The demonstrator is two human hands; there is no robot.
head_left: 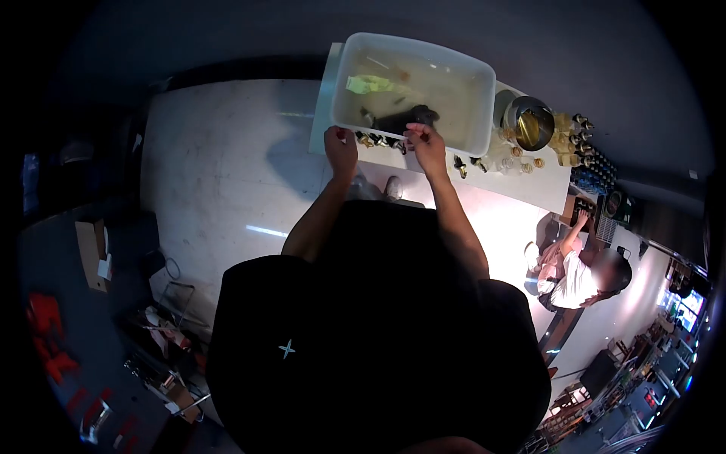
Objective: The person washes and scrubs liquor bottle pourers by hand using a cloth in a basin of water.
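Note:
A translucent plastic tub (484, 113) holds cloudy liquid at the table's far side. Inside it lie a dark, soft-looking item (397, 119) and a yellow-green piece (368, 84). Just outside the tub's near left corner is my left hand (342, 155), its fingers curled in, with a bit of red at the fingertips. My right hand (429, 151) is at the tub's near rim, thumb and fingers pinched together around something small and reddish that I cannot make out. Between the hands, several small dark-and-brass fittings (367, 140) lie along the front of the tub.
Right of the tub stand a metal bowl (543, 136) with yellowish contents, several clear pieces (503, 160) and rows of small fittings (582, 140). Another person (575, 276) sits at the right. A cardboard box (91, 253) is at the left. The white table (363, 156) is before me.

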